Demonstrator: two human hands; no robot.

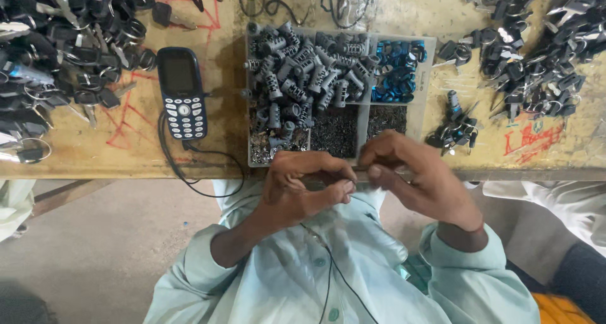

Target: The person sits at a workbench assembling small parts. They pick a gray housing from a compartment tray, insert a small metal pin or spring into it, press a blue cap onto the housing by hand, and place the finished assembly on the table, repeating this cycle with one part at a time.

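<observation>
Both hands meet at the tray's (252, 96) six o'clock edge. The left hand (302, 188) curls, fingertips pinching a small part (349, 180) too tiny to identify; the right hand (420, 175) arches over from three o'clock, fingers bent onto it.

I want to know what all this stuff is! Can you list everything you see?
Tray: one, clear, divided, table middle.
Cylinders: many, grey metal, tray's left part.
Rings: many, blue, tray's top right part.
Tiny parts: many, dark, tray's lower parts.
Phone: one, dark blue, left of tray, cable attached.
Keys: two big piles, black heads, far left and far right.
Table: one, yellowish, red scribbles.
Left hand: pinching something small.
Right hand: fingertips meeting the left.
</observation>
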